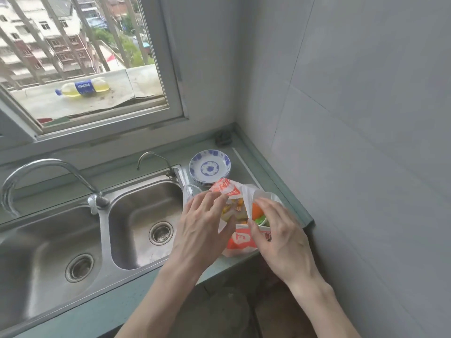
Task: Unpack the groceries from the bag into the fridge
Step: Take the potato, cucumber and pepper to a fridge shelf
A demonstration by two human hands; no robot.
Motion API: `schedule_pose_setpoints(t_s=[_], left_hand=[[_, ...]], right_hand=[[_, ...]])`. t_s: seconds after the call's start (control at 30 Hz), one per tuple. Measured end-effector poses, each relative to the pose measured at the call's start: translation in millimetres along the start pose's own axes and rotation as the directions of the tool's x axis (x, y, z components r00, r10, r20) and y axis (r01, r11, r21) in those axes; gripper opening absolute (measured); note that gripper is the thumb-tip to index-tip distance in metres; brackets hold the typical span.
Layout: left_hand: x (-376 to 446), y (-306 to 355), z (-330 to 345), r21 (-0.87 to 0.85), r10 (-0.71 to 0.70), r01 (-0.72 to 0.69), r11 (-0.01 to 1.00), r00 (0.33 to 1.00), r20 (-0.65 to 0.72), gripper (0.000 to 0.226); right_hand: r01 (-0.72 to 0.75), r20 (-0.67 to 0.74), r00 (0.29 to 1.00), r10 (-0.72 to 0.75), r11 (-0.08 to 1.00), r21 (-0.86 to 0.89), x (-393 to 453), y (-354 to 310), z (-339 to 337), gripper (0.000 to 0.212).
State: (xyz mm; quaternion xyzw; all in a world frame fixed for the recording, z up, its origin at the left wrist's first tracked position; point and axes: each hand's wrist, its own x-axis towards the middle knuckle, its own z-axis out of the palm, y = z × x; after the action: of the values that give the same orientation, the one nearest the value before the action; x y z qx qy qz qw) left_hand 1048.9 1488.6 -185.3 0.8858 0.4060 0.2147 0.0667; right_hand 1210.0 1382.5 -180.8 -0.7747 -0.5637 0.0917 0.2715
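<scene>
Domestic kitchen. A stainless double sink (97, 230) with two faucets (44, 176) is set in a green countertop (258, 172) under a barred window (80, 57); stacked blue-patterned plates (210, 167) stand beside tiled walls (366, 118).

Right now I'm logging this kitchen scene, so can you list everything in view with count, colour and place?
bag: one, white and orange plastic, on the counter right of the sink, held open
groceries: several, orange, green and yellow, inside the bag
plates: a small stack, white with blue pattern, behind the bag
sink: one, steel, two basins, left of the bag
taps: two, chrome, behind the basins
bottle: one, yellow liquid, blue label, lying on the ledge outside the window
counter: one, grey-green, in the corner
left hand: one, at the bag's left edge
right hand: one, at the bag's right edge
</scene>
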Motion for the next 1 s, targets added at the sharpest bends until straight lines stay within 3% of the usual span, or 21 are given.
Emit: schedule_pose_setpoints(t_s=[0.17, 0.27, 0.37, 0.5, 0.67, 0.73, 0.87, 1.0], left_hand=[[30.6, -2.4, 14.3, 0.045, -0.058, 0.059, 0.997, 0.998, -0.005, 0.039], [48.3, -10.8, 23.0, 0.054, -0.073, 0.073, 0.996, 0.997, 0.000, 0.033], [79.3, -21.3, 40.7, 0.025, -0.120, 0.118, 0.993, 0.989, 0.092, 0.029], [100.5, -33.4, 74.5, -0.031, -0.186, 0.200, 0.979, 0.947, 0.261, 0.026], [80.9, -40.9, 96.1, 0.088, -0.242, 0.227, 0.970, 0.863, 0.444, 0.024], [73.4, -40.6, 95.2, 0.115, -0.242, 0.213, 0.970, 0.821, 0.517, 0.027], [58.5, -47.1, 104.1, 0.178, -0.252, 0.181, 0.967, 0.773, 0.582, 0.028], [47.8, -47.9, 112.8, 0.220, -0.235, 0.115, 0.969, 0.710, 0.664, 0.033]], right_hand=[[0.096, 0.050, 0.993, -0.103, 0.988, 0.124, 43.0, 4.9, 15.3, 0.045], [0.051, 0.116, 0.990, -0.083, 0.964, 0.261, 64.1, 1.9, 28.4, 0.039], [-0.071, 0.244, 0.970, -0.013, 0.941, 0.331, 80.7, 7.8, 50.9, 0.033], [-0.157, 0.449, 0.888, 0.103, 0.984, 0.084, 96.1, 30.0, 82.0, 0.042], [-0.161, 0.572, 0.780, 0.254, 0.965, -0.209, 105.1, 70.8, 106.7, 0.049], [-0.149, 0.544, 0.791, 0.279, 0.951, -0.271, 108.3, 84.2, 108.0, 0.044], [-0.083, 0.414, 0.880, 0.234, 0.933, -0.350, 112.7, 111.8, 107.2, 0.050], [-0.044, 0.386, 0.893, 0.232, 0.898, -0.437, 118.3, 128.2, 103.3, 0.059]])
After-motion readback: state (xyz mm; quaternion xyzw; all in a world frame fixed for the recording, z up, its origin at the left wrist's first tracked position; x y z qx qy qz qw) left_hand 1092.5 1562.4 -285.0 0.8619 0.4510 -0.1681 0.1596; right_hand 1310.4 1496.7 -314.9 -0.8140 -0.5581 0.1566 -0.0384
